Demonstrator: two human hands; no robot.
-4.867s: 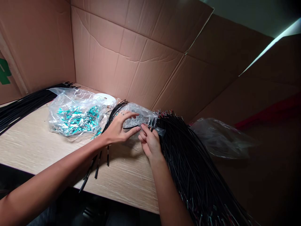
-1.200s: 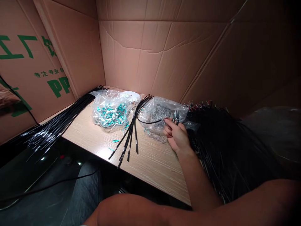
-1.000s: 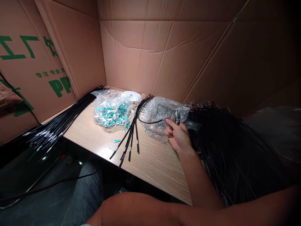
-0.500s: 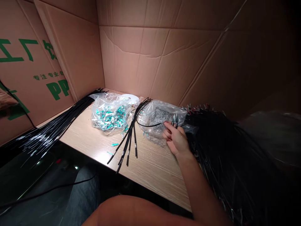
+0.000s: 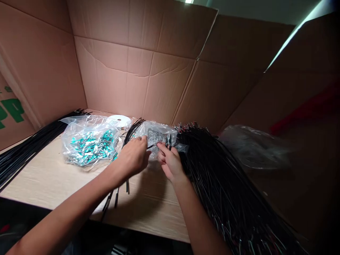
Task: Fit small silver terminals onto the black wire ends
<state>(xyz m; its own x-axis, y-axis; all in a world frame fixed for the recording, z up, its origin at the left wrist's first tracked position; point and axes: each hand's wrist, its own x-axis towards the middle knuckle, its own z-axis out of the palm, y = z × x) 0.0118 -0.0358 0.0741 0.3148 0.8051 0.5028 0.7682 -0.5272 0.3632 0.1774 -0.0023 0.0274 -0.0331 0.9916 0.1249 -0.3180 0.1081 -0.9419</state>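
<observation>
My right hand (image 5: 171, 161) is closed round small black snips (image 5: 169, 141), whose blades point up, and its thumb and forefinger pinch the end of a thin black cable (image 5: 151, 146). Just left of it, my left hand (image 5: 135, 154) is closed on the same cable, its fingertips mostly hidden behind the back of the hand. Behind both hands lies a clear bag of tiny silvery metal pieces (image 5: 156, 137). A few black cables (image 5: 116, 198) lie under my left hand and forearm, their ends toward the table's front edge.
On the left sit a clear bag of teal and silver pieces (image 5: 91, 147) and a black cable bundle (image 5: 34, 143). A white disc (image 5: 119, 121) lies behind. A large cable pile (image 5: 225, 177) fills the right, near an empty plastic bag (image 5: 252, 145). Cardboard walls (image 5: 114, 78) enclose the table (image 5: 39, 180).
My left hand has come up from the lower edge to the cable beside my right hand. The view has turned to the right, and the right hand still holds the snips and cable.
</observation>
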